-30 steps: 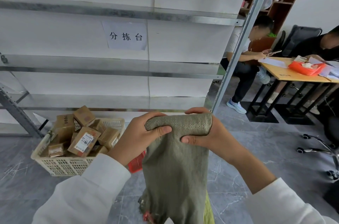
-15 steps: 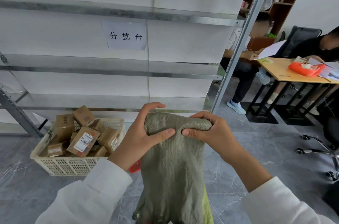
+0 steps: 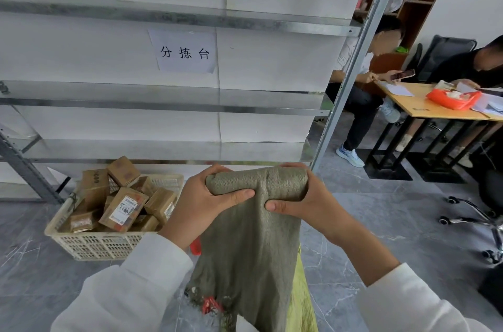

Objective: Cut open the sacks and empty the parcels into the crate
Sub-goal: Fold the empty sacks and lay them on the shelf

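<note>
Open floor point(image 3: 381, 225) is seen right of the hands, up to the chair base point(image 3: 479, 223). The left is blocked by the crate point(image 3: 109, 244) heaped with parcels point(image 3: 123, 209); ahead is closed off by shelving point(image 3: 174, 106).

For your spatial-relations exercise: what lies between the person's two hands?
In the head view, the rolled top of the green sack spans the gap between the left hand and right hand; both grip it, and the rest hangs below.

Parcel sorting room, bare metal shelving point(image 3: 174, 103) with paper sign point(image 3: 185, 52), crate point(image 3: 103, 243) of boxed parcels point(image 3: 123, 209) left, office worktop point(image 3: 435, 108) far right
</note>
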Tool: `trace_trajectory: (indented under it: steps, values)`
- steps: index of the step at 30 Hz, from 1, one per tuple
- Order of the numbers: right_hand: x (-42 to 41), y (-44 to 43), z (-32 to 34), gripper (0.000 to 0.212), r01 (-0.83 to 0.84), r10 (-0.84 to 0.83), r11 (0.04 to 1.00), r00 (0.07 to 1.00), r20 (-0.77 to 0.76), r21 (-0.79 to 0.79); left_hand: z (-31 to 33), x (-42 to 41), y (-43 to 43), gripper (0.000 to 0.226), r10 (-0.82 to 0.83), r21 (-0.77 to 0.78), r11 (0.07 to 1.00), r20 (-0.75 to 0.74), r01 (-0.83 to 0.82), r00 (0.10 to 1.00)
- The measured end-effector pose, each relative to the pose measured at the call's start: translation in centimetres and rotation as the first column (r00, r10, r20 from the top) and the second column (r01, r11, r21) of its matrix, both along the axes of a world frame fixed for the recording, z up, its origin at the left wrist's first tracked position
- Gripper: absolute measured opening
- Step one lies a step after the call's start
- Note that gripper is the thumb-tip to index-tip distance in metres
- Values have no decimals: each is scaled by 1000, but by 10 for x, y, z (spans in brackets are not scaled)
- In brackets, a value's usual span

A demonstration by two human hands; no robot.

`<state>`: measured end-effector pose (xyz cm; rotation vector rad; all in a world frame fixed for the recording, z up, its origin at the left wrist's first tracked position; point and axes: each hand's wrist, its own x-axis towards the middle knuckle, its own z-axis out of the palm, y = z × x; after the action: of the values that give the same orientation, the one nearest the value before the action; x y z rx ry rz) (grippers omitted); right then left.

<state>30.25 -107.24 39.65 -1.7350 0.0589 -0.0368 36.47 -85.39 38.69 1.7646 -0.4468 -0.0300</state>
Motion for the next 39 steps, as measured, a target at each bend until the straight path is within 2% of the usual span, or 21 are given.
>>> trace_trajectory:
  steps: [3,6,8,13,17,18,20,23,27,28,30,34,36,39]
  values:
    - [-1,1,-2,79,14,0,994,992,126,-107,0,-2,-1,41,-8,-65,998,-94,2,996]
    - [-1,3,-4,58,51,-24,989,982,187,-139,1,-5,-2,38,-39,-116,993,-163,20,986]
    - [-1,3,-4,45,63,-41,990,984,171,-128,2,-6,-2,39,-47,-109,994,-148,31,988]
    - [1,-4,-4,42,67,-75,988,996,56,138,-2,-12,-1,64,-69,-8,998,-34,68,997]
    - [1,-6,-5,40,-4,42,955,991,-124,297,-4,-10,-1,88,-134,-11,990,165,138,977]
    - [0,-7,-5,39,-19,71,950,986,-154,313,-4,-9,-2,89,-137,7,990,230,139,963]
    - [0,-7,-6,42,-29,91,948,979,-182,318,-5,-9,-3,78,-124,53,992,298,113,947]
    - [-1,-8,-12,56,-61,92,969,988,-122,240,-8,-8,-4,57,-66,53,997,242,55,968]
    - [-3,-7,-21,88,-78,79,997,996,34,-20,-15,-6,-5,51,-21,-12,1000,154,23,988]
    - [-2,-7,-24,86,-53,59,996,995,82,-77,-16,-5,-6,50,-13,-13,1000,137,15,991]
    - [0,-6,-26,69,-2,32,985,985,171,-171,-18,-4,-7,48,5,1,1000,80,-5,997]
    - [4,-6,-30,41,29,-4,989,986,169,-144,-25,-2,-8,49,-101,-133,989,-237,70,966]
    - [7,-6,-32,34,36,-16,991,988,150,-129,-30,-4,-7,58,-98,-120,990,-251,70,963]
    - [10,-5,-34,28,64,-60,997,993,100,-43,-34,-7,-2,83,-104,-64,993,-141,95,985]
